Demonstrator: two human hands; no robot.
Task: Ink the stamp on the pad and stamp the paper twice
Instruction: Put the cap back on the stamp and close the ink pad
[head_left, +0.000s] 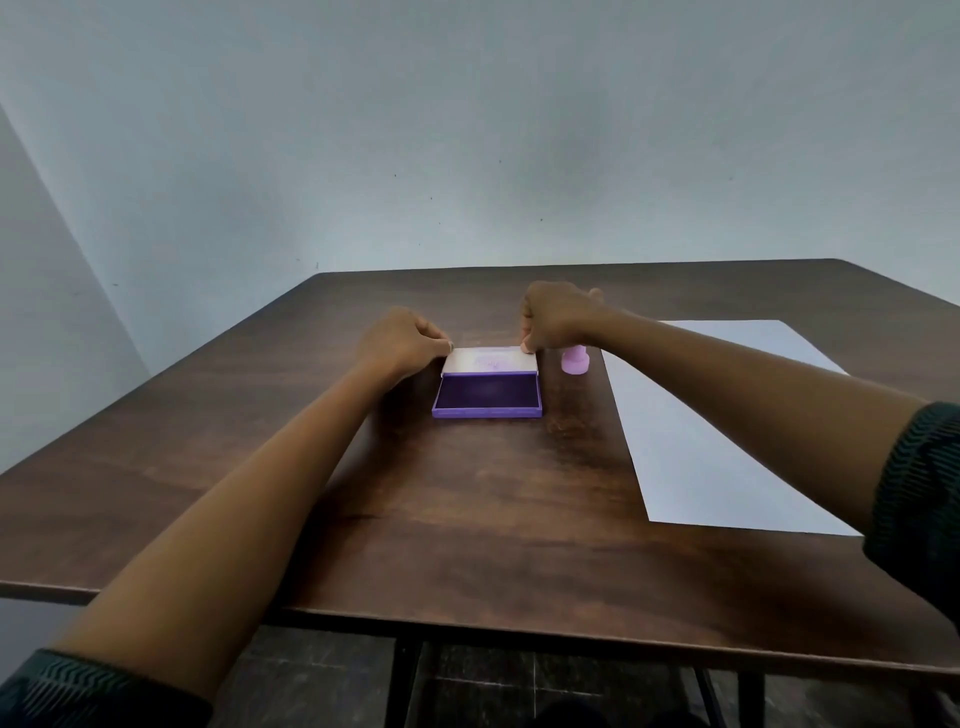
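A purple ink pad lies open in the middle of the table, its dark inked face showing. Its white-lined lid is tilted back behind it. My left hand pinches the lid's far left corner and my right hand pinches its far right corner. A small pink stamp stands upright just right of the pad, partly hidden under my right wrist. A white sheet of paper lies flat to the right, with my right forearm crossing over it.
The dark wooden table fills the view, its front edge close to me and metal legs below. A pale wall rises behind the far edge.
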